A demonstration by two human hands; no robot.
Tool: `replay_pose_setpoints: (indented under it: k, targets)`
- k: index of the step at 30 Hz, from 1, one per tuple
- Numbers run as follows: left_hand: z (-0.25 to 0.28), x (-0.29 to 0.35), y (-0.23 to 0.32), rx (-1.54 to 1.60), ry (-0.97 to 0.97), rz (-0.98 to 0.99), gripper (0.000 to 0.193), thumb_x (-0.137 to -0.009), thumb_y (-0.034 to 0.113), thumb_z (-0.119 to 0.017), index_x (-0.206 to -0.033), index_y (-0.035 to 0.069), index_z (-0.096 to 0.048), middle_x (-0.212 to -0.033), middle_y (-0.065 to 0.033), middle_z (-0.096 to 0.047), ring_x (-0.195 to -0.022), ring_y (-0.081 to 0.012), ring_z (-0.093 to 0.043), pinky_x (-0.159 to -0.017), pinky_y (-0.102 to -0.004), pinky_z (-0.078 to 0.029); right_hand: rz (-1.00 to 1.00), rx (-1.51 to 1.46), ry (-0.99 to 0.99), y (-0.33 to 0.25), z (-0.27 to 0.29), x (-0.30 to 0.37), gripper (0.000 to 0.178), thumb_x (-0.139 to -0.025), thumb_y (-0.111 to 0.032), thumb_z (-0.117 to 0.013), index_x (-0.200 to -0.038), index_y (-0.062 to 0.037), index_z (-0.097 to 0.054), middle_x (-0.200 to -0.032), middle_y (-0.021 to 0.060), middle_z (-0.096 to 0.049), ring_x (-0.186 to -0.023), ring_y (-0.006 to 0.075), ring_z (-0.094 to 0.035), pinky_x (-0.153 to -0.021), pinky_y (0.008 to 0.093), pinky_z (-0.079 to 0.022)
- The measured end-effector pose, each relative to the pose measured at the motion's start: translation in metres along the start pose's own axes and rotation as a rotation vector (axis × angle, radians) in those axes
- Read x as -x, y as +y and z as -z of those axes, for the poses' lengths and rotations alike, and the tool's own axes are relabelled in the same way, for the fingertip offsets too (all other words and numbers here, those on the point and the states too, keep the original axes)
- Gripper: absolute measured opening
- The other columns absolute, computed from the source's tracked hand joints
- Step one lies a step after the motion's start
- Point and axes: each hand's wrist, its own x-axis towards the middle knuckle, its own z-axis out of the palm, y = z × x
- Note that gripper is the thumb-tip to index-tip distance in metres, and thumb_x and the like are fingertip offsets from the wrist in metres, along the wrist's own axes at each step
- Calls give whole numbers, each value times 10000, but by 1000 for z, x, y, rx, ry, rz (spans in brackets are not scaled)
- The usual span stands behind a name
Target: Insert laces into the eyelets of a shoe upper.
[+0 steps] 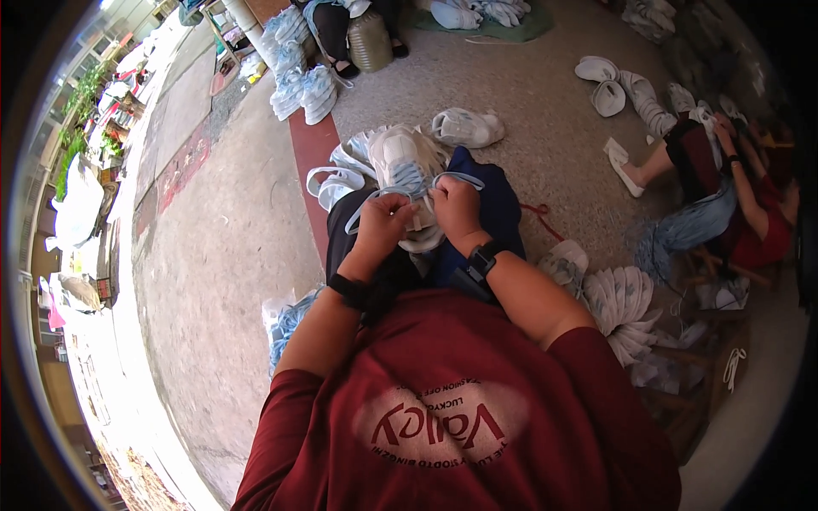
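Note:
A white sneaker (394,146) rests on my lap, toe pointing away from me, its light-blue shoelace (407,176) threaded through the upper. My left hand (383,226) is closed in a pinch at the left of the shoe's opening, a loop of the lace curving out beside it. At the right of the opening, my right hand (456,209) is closed on the other side of the lace, which arcs over its knuckles. The exact grip of the fingertips is partly hidden. More white and blue shoe uppers (339,183) lie just beyond my left knee.
A single white sneaker (469,128) lies on the floor ahead. Rows of stacked shoes (622,311) stand at my right, with bundled blue uppers (294,324) at my left. A co-worker in red (758,221) sits at the right; another person's legs (334,38) show at the top.

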Motion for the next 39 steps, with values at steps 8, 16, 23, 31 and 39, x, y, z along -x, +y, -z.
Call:
replay_pose_setpoints:
  k: [8,16,23,31,39]
  targets:
    - [-17,-9,2,-614,204,-328,152,-771,174,-595,-773,22,-608,-657,-189,-582,-647,-334,-614,-582,-395,-459,265,87,91,-4,0,17,63,-747,-78,-573,-738,-15,-575,-770,180,-591,-808,363,-564,-714,431,-456]
    - [-32,-19,-2,-919,196,-358,149,-792,186,-543,-741,61,-606,-699,-167,-619,-684,-346,-618,-609,-428,-493,55,-36,46,2,-3,13,104,-749,-99,-546,-709,-10,-579,-725,187,-583,-744,373,-566,-667,449,-452]
    - [-31,-12,3,-863,207,-346,161,-794,168,-524,-736,51,-618,-710,-159,-633,-665,-327,-633,-584,-418,-506,122,-10,46,0,3,12,122,-755,-126,-567,-696,-19,-575,-703,191,-583,-692,382,-567,-604,449,-442]
    - [-14,-9,12,-1033,44,-272,167,-783,162,-526,-740,46,-638,-716,-164,-638,-667,-319,-635,-592,-402,-506,66,-5,-39,5,7,11,94,-746,-106,-592,-702,-28,-563,-689,177,-585,-678,375,-570,-584,438,-437]
    - [77,32,-29,-42,-11,-24,91,-742,107,-673,-714,33,-628,-647,-43,-610,-520,-114,-534,-475,-255,-403,139,74,-36,-9,10,14,79,-723,-81,-618,-731,-30,-559,-648,129,-561,-717,349,-563,-625,419,-444]
